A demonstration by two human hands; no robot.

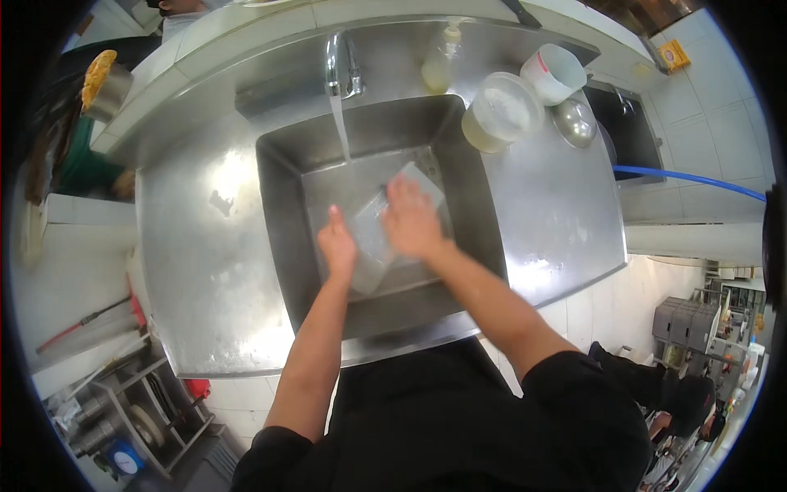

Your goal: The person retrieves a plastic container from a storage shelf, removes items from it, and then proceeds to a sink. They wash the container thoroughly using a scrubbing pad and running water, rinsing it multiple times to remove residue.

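Inside the stainless steel sink basin [486, 246] is a translucent rectangular plastic piece [371, 230], perhaps a lid or shallow container, lying at a slant. My left hand [338, 246] grips its left edge, thumb up, with the other fingers mostly hidden. Across its upper right part lies my right hand [413, 218], palm down with fingers extended and blurred. Whether anything is under that palm cannot be seen. Water [340, 129] runs from the chrome faucet [332, 64] into the basin, beyond my hands.
Right of the basin stand a lidded translucent tub [498, 117], a white tub [553, 74] and a metal bowl [575, 123]. A pump bottle [441, 58] is behind the basin. A blue hose [695, 175] runs off right. Another person [682, 400] is at lower right.
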